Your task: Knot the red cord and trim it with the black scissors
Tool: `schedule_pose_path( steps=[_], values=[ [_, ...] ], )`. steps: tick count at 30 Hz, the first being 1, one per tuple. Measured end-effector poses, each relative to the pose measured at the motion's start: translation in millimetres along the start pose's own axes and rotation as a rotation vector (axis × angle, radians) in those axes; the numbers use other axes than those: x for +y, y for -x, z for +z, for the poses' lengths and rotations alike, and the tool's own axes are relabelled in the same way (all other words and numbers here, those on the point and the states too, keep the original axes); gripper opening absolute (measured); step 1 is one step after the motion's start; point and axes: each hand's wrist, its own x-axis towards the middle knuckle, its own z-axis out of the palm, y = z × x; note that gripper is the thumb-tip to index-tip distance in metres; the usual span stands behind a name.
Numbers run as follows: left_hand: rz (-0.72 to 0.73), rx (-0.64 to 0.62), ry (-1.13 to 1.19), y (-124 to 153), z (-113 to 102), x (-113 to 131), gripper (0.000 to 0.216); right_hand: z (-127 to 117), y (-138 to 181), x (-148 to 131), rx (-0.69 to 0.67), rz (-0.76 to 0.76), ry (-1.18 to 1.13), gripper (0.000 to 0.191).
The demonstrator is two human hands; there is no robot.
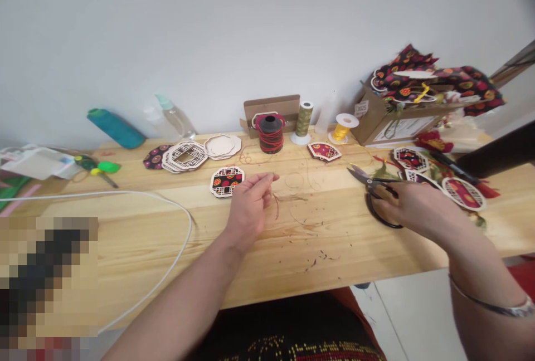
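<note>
My left hand [249,205] hovers over the wooden table [175,261] with its fingertips pinched on a thin red thread [276,205] that hangs down from them. Just left of it lies a lattice ornament [226,180] backed with black floral cloth. My right hand [412,205] rests on the table to the right, fingers wrapped round the black handles of a pair of scissors [371,183] whose blades point left and are slightly apart.
Along the wall stand a red-wound spool [270,133], a green spool [304,121], a yellow spool [343,128], stacked lattice pieces [186,156] and a cardboard box [388,118] of floral cloth. More ornaments [463,191] lie far right. A white cable [167,238] loops left.
</note>
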Motion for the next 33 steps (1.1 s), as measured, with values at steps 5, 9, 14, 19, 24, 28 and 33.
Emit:
schedule_pose_path(
  steps=[5,9,14,19,24,28,33],
  values=[
    [-0.022,-0.01,-0.013,1,0,0,0.021,-14,6,-33,0.262,-0.403,-0.091,0.021],
    [-0.031,-0.021,-0.024,1,1,1,0.021,-26,16,-82,0.056,-0.756,-0.234,0.008],
    [-0.029,-0.015,-0.028,3,2,1,0.022,-12,23,-115,0.121,-0.823,-0.008,0.01],
    [-0.021,-0.051,-0.015,2,1,0,0.023,-6,15,-114,0.062,-0.834,-0.007,0.017],
    [0.068,-0.087,-0.081,3,1,0,0.021,-50,-9,-97,-0.015,-0.753,-0.43,0.018],
    [0.217,-0.098,-0.17,3,1,0,0.015,-77,-26,-92,0.073,-0.704,-0.755,0.017],
    [0.281,-0.079,-0.116,2,-1,-2,0.015,-59,-37,-101,0.016,-0.665,-0.833,0.017]
  ],
)
